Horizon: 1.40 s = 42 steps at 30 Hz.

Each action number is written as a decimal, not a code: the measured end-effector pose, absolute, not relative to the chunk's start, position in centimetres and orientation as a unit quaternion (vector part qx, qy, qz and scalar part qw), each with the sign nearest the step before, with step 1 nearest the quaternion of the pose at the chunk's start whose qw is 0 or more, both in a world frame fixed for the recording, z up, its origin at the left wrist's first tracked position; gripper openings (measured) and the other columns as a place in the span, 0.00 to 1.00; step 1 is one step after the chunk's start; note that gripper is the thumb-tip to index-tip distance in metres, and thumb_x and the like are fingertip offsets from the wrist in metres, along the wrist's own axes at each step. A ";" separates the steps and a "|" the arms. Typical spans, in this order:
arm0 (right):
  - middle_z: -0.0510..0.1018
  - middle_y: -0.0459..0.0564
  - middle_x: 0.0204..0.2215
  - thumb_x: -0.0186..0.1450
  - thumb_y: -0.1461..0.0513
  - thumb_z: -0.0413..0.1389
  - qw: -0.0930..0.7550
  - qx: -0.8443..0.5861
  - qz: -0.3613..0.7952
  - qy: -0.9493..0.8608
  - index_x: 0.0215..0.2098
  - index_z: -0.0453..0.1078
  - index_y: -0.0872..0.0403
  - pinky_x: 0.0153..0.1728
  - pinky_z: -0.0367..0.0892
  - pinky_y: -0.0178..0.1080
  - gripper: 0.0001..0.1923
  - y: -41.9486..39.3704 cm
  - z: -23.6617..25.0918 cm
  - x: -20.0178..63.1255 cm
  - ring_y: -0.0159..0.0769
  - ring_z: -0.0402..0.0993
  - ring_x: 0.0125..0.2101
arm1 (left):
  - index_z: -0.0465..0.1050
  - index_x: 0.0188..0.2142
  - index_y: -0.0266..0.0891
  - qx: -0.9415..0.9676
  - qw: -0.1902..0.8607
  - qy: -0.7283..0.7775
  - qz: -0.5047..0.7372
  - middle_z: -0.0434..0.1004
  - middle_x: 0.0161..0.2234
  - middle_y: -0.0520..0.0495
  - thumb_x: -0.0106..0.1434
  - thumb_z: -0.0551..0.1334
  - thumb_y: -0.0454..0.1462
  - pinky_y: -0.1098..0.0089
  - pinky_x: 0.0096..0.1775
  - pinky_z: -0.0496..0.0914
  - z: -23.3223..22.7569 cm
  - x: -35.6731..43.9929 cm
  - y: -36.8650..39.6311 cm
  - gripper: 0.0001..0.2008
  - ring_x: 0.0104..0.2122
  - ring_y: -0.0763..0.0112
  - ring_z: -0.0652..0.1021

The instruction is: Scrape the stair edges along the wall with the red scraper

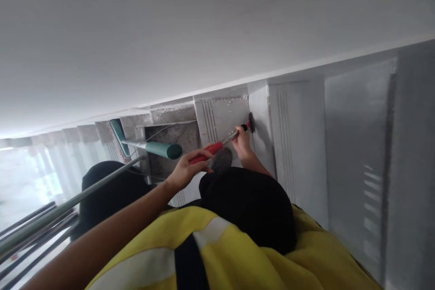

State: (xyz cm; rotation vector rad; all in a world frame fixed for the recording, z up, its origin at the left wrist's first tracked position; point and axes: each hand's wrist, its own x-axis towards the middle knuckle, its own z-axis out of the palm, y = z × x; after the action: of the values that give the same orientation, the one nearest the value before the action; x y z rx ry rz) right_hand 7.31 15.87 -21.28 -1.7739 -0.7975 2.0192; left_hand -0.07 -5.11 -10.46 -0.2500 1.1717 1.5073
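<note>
Neither of my own hands shows in the head view. Right in front of me a person in a yellow high-visibility vest point(238, 258) with dark hair point(248, 208) faces a white ribbed wall point(299, 145). That person's one hand point(185, 172) grips a red-handled hammer point(207, 152). The other hand point(242, 141) holds a dark-tipped tool point(250, 122) against the wall panel. Both arms reach from that person's shoulders, so I take them as theirs, not mine.
A paint roller with a green handle point(159, 148) sticks out by a grey rough opening point(173, 138) in the wall. Metal rods point(50, 217) run diagonally at the lower left beside a dark rounded shape point(105, 190). A white flat surface point(170, 31) fills the upper picture.
</note>
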 end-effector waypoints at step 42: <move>0.70 0.37 0.15 0.57 0.62 0.59 0.255 -0.531 0.753 -0.294 0.23 0.59 0.53 0.28 0.69 0.34 0.12 18.5 -11.2 11.1 0.26 0.69 0.19 | 0.74 0.33 0.35 -0.055 0.645 0.408 0.644 0.60 0.60 0.39 0.50 0.68 0.35 0.73 0.28 0.73 -5.7 -0.2 -4.8 0.11 0.26 0.77 0.75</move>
State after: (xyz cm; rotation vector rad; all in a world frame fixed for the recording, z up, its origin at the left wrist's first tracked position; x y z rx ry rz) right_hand 11.11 18.53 -11.21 -1.4407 -0.7969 2.0445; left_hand -0.22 -4.84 -5.70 -0.1259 0.9287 1.4650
